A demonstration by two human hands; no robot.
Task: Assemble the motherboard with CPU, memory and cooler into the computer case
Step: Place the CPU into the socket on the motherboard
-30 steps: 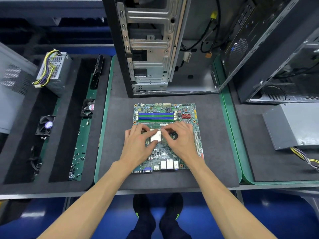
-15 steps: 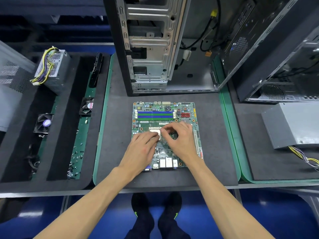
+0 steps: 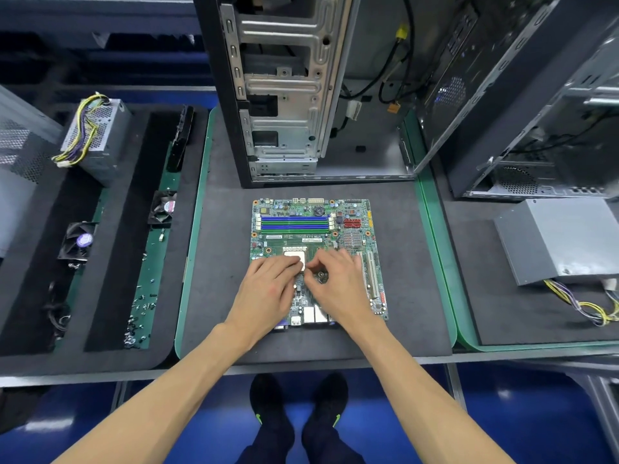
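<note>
Both hands lie on the motherboard (image 3: 318, 249), which sits mid-mat with bare mat (image 3: 217, 262) all round. The left hand (image 3: 268, 289) rests straight fingers on the CPU (image 3: 296, 255); the right hand (image 3: 335, 279) curls beside it, its grip unclear. The open computer case (image 3: 301, 95) stands at the mat's far edge.

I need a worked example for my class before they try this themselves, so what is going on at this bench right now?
A person is working on a motherboard lying flat on the grey mat. The left hand lies over the CPU in its socket; the right hand, fingers curled, works just beside it, on what I cannot tell. The open computer case stands behind with no board inside. Two fans sit in the left tray.
</note>
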